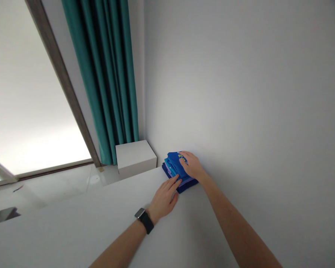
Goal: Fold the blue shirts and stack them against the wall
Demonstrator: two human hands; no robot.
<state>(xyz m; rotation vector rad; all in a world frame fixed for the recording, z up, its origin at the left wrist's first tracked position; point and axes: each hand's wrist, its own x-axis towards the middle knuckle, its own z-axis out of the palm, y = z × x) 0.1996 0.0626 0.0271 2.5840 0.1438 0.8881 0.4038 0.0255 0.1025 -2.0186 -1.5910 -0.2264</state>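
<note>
A small stack of folded blue and purple clothes [174, 169] lies on a white table [86, 223], pushed into the corner against the wall. My right hand [192, 165] rests flat on top of the stack, fingers stretched over the blue top piece. My left hand [164, 199], with a dark watch on the wrist, lies on the table at the stack's near edge, its fingers extended and touching the side of the pile. Neither hand grips anything.
A white box-shaped cabinet [135, 156] stands on the floor just past the table's far edge. Teal curtains [108, 74] hang beside a large window [22, 111]. A plain white wall [240, 93] runs along the right. A dark object [1, 216] shows at the left edge.
</note>
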